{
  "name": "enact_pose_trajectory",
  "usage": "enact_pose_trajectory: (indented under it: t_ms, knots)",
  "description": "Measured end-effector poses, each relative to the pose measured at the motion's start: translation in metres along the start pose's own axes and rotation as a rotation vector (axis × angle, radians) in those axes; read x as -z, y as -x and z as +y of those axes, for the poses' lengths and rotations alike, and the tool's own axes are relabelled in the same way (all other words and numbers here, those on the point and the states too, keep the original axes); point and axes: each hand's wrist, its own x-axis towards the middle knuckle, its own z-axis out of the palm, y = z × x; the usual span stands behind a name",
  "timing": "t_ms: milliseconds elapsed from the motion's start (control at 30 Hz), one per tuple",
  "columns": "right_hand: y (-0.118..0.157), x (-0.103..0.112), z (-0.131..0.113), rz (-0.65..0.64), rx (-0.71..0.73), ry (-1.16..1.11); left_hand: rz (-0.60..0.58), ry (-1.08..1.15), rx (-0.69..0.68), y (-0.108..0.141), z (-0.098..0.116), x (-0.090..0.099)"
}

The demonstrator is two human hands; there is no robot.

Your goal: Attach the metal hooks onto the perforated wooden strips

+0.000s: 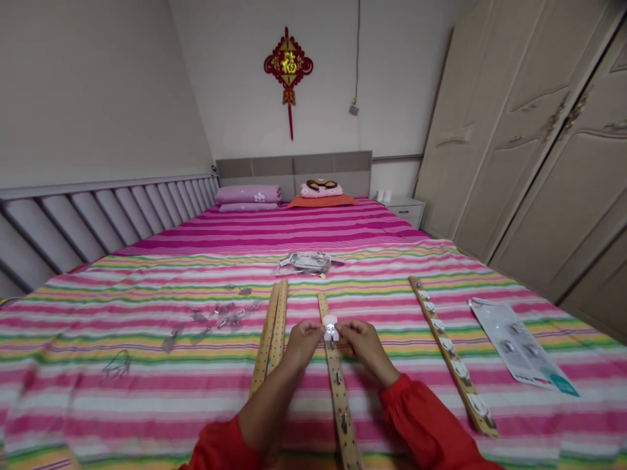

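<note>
A clear adhesive hook (331, 328) with a metal prong sits over a narrow perforated wooden strip (339, 391), between my two hands. My left hand (304, 341) pinches the hook's left edge, and my right hand (361, 343) pinches its right edge. Whether the hook is pressed flat on the wood I cannot tell. Nearer me on the same strip are a metal hook (337, 376) and another metal hook (343, 422). To the left of my left hand lie two more perforated strips (271, 326), side by side.
On the right lies a wooden strip with several white-backed hooks (447, 344), beside a blister pack (522, 346). Loose clear hooks (230, 316) are scattered at left, near a small wire tangle (116, 365). A plastic bag of parts (308, 262) rests farther back on the striped bedspread (161, 418).
</note>
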Motion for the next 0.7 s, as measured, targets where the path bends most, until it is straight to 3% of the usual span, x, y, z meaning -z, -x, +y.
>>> enact_pose_trajectory:
  t_ms: [233, 700]
  knots:
    - [-0.051, -0.001, 0.021, 0.018, 0.042, 0.035, 0.040, 0.005, 0.049, -0.048, -0.014, -0.007]
    - [-0.073, -0.003, 0.057, 0.077, 0.056, 0.092, 0.072, -0.049, 0.125, -0.077, -0.036, -0.012]
